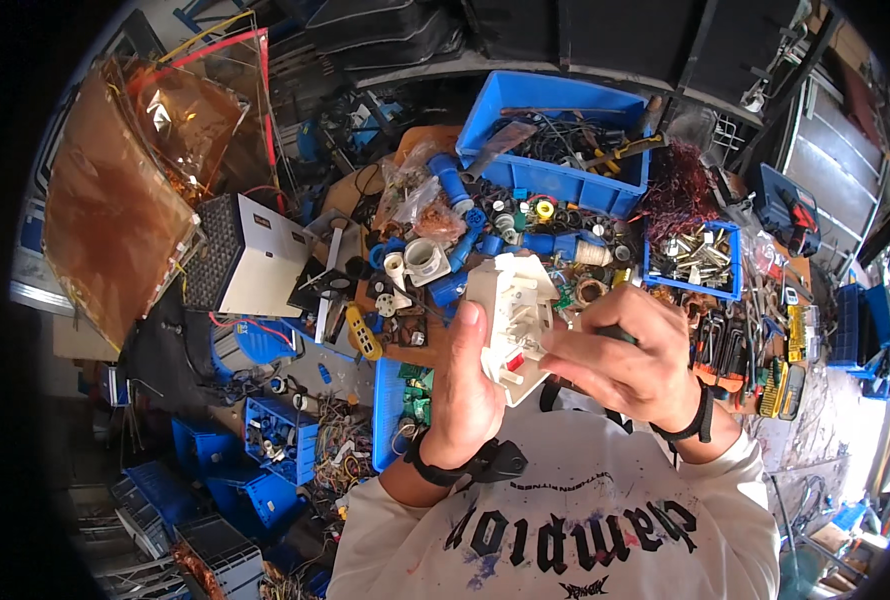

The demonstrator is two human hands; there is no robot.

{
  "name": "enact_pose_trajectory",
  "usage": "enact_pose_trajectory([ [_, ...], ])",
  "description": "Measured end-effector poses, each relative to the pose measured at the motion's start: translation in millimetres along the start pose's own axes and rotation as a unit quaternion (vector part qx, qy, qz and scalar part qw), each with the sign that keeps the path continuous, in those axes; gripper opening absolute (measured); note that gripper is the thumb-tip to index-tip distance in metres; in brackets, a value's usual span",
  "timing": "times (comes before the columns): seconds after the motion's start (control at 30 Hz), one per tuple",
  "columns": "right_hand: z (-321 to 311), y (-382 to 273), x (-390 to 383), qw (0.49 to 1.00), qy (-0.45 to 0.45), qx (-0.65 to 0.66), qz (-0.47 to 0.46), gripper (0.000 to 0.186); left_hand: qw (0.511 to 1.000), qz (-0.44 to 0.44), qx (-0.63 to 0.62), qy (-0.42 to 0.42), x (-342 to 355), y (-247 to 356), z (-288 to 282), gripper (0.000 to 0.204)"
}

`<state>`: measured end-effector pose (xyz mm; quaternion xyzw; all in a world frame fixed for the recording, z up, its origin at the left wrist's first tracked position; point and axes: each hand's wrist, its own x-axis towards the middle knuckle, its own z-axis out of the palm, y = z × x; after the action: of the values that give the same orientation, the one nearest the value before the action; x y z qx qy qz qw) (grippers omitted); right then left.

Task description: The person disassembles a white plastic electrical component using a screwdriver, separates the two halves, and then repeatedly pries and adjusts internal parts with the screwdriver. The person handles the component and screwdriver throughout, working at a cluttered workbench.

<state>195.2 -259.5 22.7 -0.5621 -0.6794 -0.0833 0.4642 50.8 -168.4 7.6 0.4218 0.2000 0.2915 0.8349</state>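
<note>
My left hand (460, 405) grips an off-white plastic housing (517, 305) by its left side, thumb along the edge. The housing is held up in front of my chest, its hollow inner side showing ribs, posts and a small red part (515, 362). At its right edge my right hand (640, 355) is closed, thumb and fingertips pinched together against the inside of the housing. Something dark shows between the curled fingers of that hand, too hidden to name.
Behind the housing, the bench is crowded with blue and white plastic fittings (427, 262). A large blue crate (565, 183) of cables stands at the back. To the right are a small blue bin (692, 284) of metal parts and hand tools (730, 345). A yellow power strip (363, 332) lies left.
</note>
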Motion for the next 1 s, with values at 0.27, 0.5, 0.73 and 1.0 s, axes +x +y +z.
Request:
enact_pose_trajectory([
  [0.27, 26, -18, 8, 0.998, -0.04, 0.002, 0.05, 0.021, 1.0, 0.018, 0.021, 0.007, -10, 15, -12, 0.064],
  [0.5, 23, -30, 18, 0.989, 0.018, 0.066, 0.133, 0.017, 0.996, -0.021, -0.081, -0.017, -12, 25, -38, 0.067],
  [0.73, 27, 14, -12, 0.969, 0.029, -0.011, 0.247, 0.016, 0.942, -0.116, -0.286, -0.132, -6, 33, -53, 0.07],
  [1.0, 64, 78, -82, 0.936, -0.044, -0.064, 0.343, 0.012, 0.945, -0.126, -0.277, -0.122, -11, 33, -69, 0.072],
])
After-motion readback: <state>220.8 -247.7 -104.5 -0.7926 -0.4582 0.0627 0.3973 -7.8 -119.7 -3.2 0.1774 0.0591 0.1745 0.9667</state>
